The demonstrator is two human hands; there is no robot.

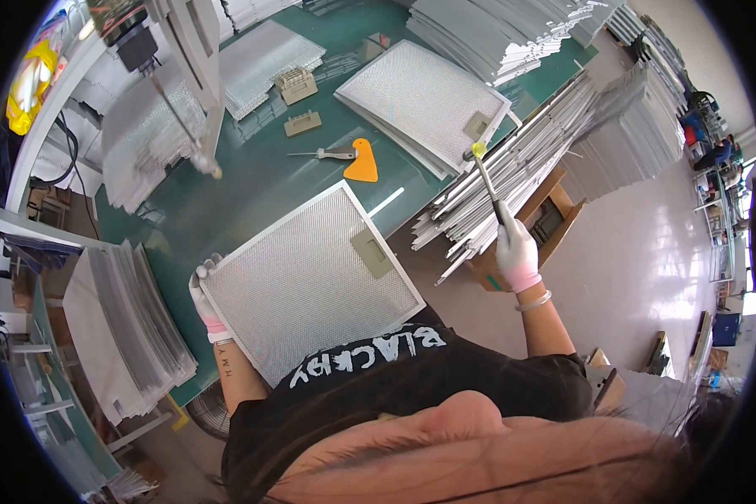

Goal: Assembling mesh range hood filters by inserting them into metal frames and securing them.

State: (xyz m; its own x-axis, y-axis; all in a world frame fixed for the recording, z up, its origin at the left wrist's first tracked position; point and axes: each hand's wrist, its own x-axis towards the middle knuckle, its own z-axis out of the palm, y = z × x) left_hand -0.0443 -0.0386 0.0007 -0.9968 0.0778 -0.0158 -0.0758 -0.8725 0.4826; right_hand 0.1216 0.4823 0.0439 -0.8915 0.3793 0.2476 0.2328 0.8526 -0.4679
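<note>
My left hand [203, 294], in a white glove, grips the left edge of a framed metal mesh filter panel [298, 273]. The panel is tilted, its lower edge against my shirt. Set into its right side is a beige plastic latch plate [371, 254]. My gloved right hand [517, 254] is wrapped around the handle of a small hammer [485, 178] with a yellow tip. Its head is raised beside the corner of a stack of similar mesh panels [424, 97], apart from the panel I hold.
On the green table [252, 189] lie an orange scraper [361, 161], a screwdriver [336, 154] and beige plastic parts [302, 123]. A machine arm with a thin rod [176, 118] hangs at left. Metal strips [512, 160] jut past the right edge above a cardboard box [554, 214].
</note>
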